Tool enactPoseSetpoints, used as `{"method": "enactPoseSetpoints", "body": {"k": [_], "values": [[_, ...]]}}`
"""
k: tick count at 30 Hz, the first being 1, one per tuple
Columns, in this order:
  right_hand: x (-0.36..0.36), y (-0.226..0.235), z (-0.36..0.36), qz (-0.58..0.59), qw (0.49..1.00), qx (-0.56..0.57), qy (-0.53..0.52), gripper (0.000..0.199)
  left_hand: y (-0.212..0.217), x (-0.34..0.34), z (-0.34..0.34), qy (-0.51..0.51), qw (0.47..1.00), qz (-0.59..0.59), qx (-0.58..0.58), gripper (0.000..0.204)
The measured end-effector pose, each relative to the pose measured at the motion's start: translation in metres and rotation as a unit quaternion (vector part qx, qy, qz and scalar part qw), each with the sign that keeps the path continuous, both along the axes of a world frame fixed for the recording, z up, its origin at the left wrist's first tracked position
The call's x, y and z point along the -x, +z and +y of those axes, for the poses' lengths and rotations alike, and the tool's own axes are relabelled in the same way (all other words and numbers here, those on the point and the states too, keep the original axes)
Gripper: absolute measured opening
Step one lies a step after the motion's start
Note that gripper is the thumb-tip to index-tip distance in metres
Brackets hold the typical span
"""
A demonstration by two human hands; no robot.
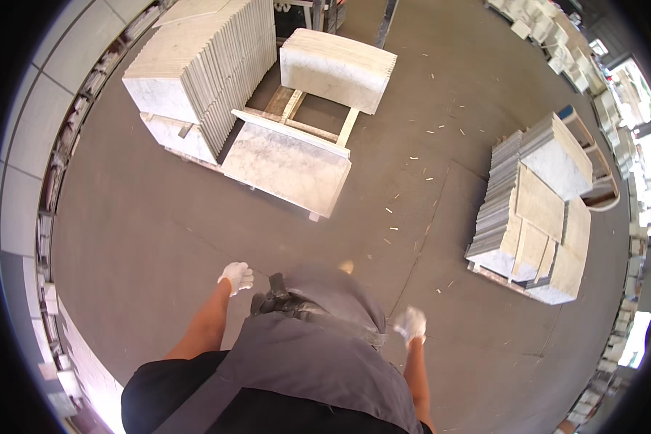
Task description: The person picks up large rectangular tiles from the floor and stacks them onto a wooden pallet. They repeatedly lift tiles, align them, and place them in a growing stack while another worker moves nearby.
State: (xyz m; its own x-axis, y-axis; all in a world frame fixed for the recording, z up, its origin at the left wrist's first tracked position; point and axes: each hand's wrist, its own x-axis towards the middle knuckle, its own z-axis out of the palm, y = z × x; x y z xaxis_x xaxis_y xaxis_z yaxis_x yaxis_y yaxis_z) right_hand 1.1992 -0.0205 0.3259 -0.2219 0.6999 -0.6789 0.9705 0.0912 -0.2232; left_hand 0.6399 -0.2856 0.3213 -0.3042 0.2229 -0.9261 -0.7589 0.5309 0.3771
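My left hand (236,277), in a white glove, hangs out in front of my left side with its fingers curled in and nothing seen in them. On the other side hangs my right hand (412,325), also white-gloved; motion smears its fingers. Both hands are apart from the stone. Ahead of me, a pale veined marble slab (289,163) lies tilted on a wooden pallet frame (318,130). Behind it on the same frame stands a short row of upright slabs (333,69). I wear a grey apron (304,354) with a dark pouch or tool (276,289) at its waist.
A tall block of tightly packed slabs (206,72) stands at the far left. Another slab stack (535,210) sits on a pallet to the right, beside a curved wooden frame (593,155). Small pale chips (414,158) dot the grey floor (137,231). More stone lines the far right edge (550,36).
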Motion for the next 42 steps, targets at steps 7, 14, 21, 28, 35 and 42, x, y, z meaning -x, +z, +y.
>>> {"method": "enactPoseSetpoints", "body": {"k": [7,14,21,28,35,42], "values": [[0.165,0.063,0.309,0.438,0.814,0.166,-0.342,0.032,0.028,-0.012,0.104,0.108,0.994,0.012,-0.020,0.024],[0.324,0.070,0.396,0.436,0.824,0.191,-0.306,0.023,0.022,0.030,0.297,0.149,0.989,0.017,0.013,0.014],[0.311,0.059,0.505,0.365,0.811,0.241,-0.387,0.012,0.031,0.122,0.492,0.120,0.972,0.084,-0.183,0.028],[0.323,-0.022,0.645,0.389,0.863,0.178,-0.269,0.021,0.036,0.142,0.609,0.210,0.952,0.077,-0.208,0.036],[0.451,-0.035,0.776,0.330,0.938,0.102,-0.037,0.043,0.002,0.118,0.637,0.328,0.938,0.048,-0.098,0.033],[0.583,-0.032,0.832,0.254,0.925,0.243,-0.141,0.040,0.011,0.138,0.761,0.414,0.907,0.047,-0.064,0.013]]}}
